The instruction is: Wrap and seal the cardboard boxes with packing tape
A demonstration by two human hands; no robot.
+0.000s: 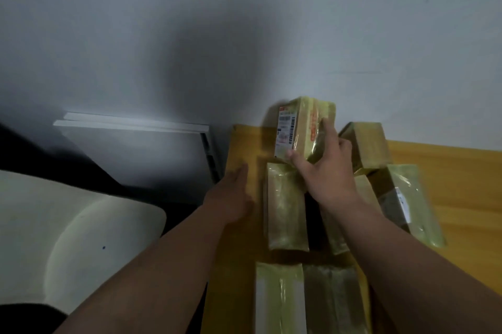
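Boxes wrapped in glossy tape crowd our wooden table [448, 170] by the white wall [244, 21]. We grip the labelled box [301, 127] with our right hand [323, 170], thumb on its near edge, fingers curled over the far side, at the back of the pile. Our left hand [233, 195] lies flat and relaxed on the table, beside another taped box [285, 206].

Seven brown boxes, shiny with tape, sit close together by the wall. The far box [301, 127] has a white label. The near boxes [285, 206] lie flat.
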